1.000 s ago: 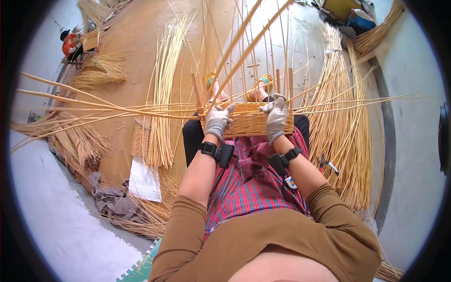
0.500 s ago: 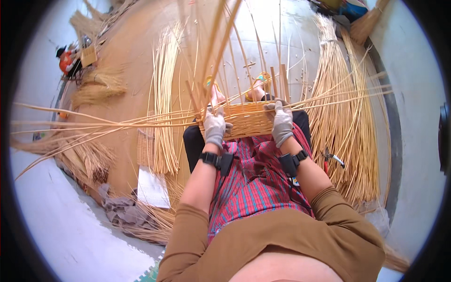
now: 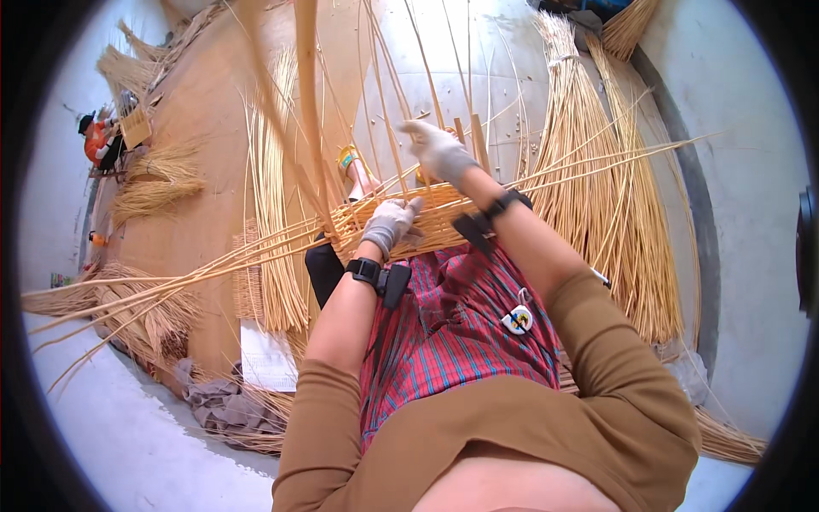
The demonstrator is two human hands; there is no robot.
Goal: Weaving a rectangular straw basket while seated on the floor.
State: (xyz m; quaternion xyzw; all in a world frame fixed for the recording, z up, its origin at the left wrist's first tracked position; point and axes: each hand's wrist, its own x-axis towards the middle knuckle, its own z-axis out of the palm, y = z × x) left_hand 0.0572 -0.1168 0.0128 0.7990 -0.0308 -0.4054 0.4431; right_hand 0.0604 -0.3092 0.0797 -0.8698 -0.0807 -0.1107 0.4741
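A partly woven wicker basket (image 3: 439,224) rests across my lap, with long upright stakes rising from it and loose rods trailing to both sides. My left hand (image 3: 391,225), in a pale work glove, is closed on its near wall, left of the middle. Over the far side, among the upright stakes (image 3: 436,94), my gloved right hand (image 3: 439,152) reaches up and leftward with its fingers apart; I see nothing in them. Two short flat wooden pieces (image 3: 479,141) stand at the basket's right end, beside my right wrist.
Bundles of willow rods (image 3: 589,196) lie on the right, and another rod bundle (image 3: 275,205) on the left. A paper sheet (image 3: 267,357) and grey cloth (image 3: 223,405) lie lower left. A tape measure (image 3: 517,320) sits on my checked apron. Another person (image 3: 98,141) sits far left.
My right hand has left the basket's right end and moved up and left over its far side. The basket has tilted, its right side higher. My left hand still grips it.
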